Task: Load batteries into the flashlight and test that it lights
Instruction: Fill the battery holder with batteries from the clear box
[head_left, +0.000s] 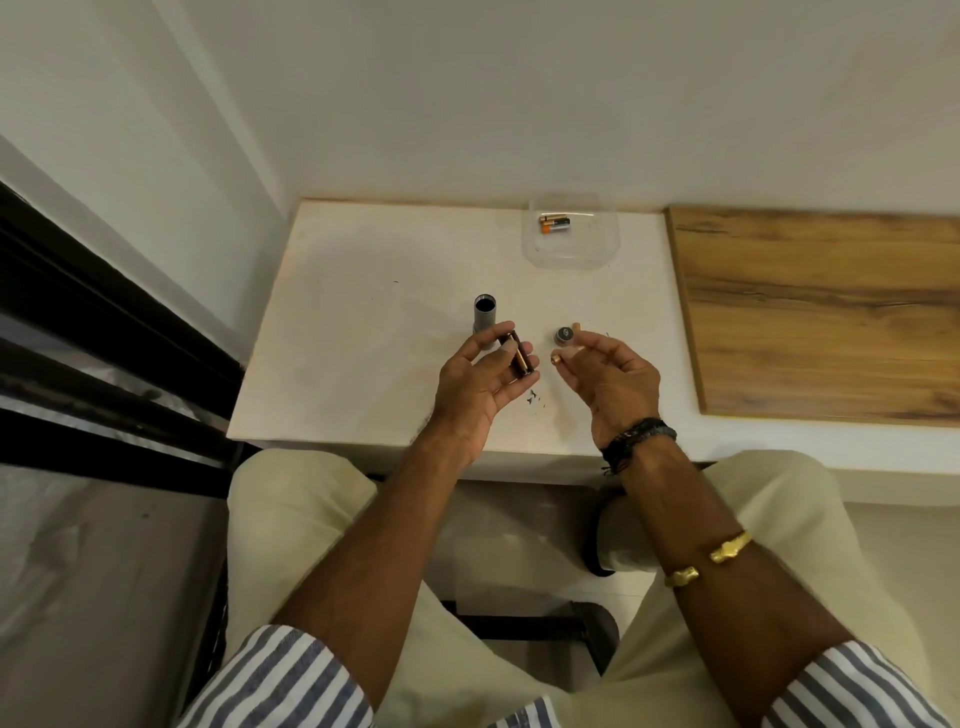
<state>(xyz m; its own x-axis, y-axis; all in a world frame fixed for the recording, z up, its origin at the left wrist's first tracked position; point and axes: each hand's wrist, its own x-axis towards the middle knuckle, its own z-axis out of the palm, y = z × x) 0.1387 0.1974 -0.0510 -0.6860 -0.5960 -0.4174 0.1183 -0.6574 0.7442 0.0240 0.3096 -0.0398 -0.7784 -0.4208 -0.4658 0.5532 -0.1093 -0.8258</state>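
Note:
The grey flashlight body (485, 315) stands upright on the white table (363, 322), its open end facing up. Just in front of it my left hand (475, 387) lies palm up and holds a dark battery holder (154, 357) between thumb and fingers. The black end cap (562, 335) sits on the table to the right of the body. My right hand (618, 374) hovers beside the cap and pinches a small battery (556, 359), of which only the gold end shows. Two more batteries (554, 224) lie in a clear plastic tub (571, 254) at the back.
A wooden board (821, 312) covers the surface to the right of the table. White walls close off the back and left. A dark frame (104, 332) runs along the left. Small dark specks (534, 397) lie near my left hand.

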